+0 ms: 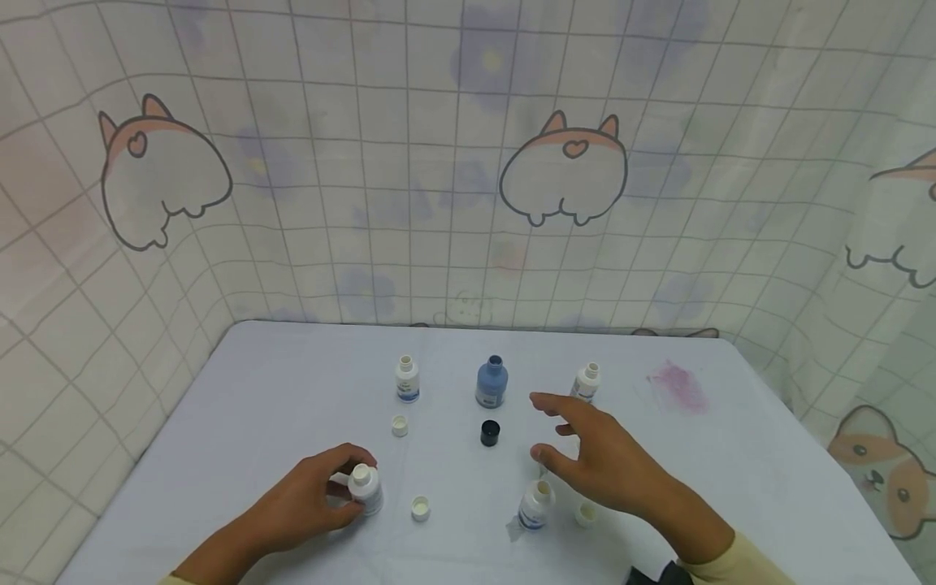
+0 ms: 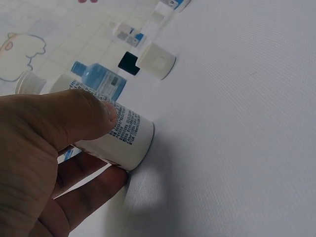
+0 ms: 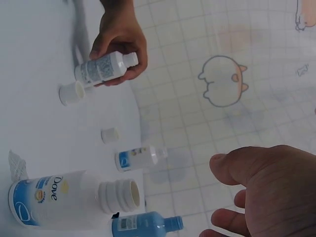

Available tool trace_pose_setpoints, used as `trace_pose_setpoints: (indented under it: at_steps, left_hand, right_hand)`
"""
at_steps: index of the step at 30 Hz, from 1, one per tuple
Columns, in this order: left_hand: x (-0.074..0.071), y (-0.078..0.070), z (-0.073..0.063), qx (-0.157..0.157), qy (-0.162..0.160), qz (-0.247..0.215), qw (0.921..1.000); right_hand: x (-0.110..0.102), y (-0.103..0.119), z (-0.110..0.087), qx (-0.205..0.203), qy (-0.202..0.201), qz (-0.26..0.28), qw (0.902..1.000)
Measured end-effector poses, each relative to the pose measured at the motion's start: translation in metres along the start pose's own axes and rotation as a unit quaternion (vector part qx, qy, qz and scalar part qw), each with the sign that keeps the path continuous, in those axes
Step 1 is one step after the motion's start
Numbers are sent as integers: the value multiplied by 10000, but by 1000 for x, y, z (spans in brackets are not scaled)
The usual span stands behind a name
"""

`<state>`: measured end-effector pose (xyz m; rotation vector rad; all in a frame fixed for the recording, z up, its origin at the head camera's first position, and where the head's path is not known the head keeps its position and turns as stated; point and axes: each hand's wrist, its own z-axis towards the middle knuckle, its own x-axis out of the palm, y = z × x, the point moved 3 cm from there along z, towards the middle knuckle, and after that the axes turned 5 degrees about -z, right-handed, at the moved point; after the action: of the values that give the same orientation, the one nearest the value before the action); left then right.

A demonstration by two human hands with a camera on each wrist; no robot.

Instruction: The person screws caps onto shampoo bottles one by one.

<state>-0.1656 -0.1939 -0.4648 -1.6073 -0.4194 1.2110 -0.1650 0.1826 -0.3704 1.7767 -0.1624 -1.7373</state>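
Note:
At the left of the table, my left hand grips a small white bottle printed with dark text, thumb on one side and fingers on the other. The bottle stands close to the tabletop with no screw cap on its neck. A loose white cap lies right of it. My right hand hovers with fingers spread, holding nothing. Below its thumb stands an uncapped white Dove bottle, with another white cap beside it. Behind the fingers, a white bottle is partly hidden.
Toward the back stand an uncapped blue bottle and a white bottle. A black cap and a white cap lie before them. A crumpled clear scrap touches the Dove bottle. A pink stain marks the cloth.

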Motion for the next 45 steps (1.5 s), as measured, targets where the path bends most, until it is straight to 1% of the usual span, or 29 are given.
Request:
trace_pose_setpoints:
  at_steps: [9, 13, 20, 30, 35, 39, 45]
  left_hand:
    - [1, -1, 0, -166, -84, 93, 9998]
    - [2, 0, 0, -150, -142, 110, 9997]
    - [2, 1, 1, -187, -187, 143, 9995]
    - [4, 1, 2, -352, -288, 161, 9988]
    - [5, 3, 0, -257, -383, 156, 9988]
    - [6, 2, 0, -264, -466, 182, 9984]
    - [7, 2, -1, -299, -579, 153, 9978]
  right_hand:
    - [7, 10, 3, -185, 144, 50, 9997]
    - [9, 15, 3, -286, 177, 100, 9994]
    - [14, 24, 4, -256, 285, 165, 9991]
    - [18, 37, 2, -440, 321, 212, 9983]
    - [22, 43, 3, -476, 471, 264, 9974]
    - [27, 47, 4, -541, 574, 284, 9965]
    - [34, 49, 4, -748, 611, 454, 9943]
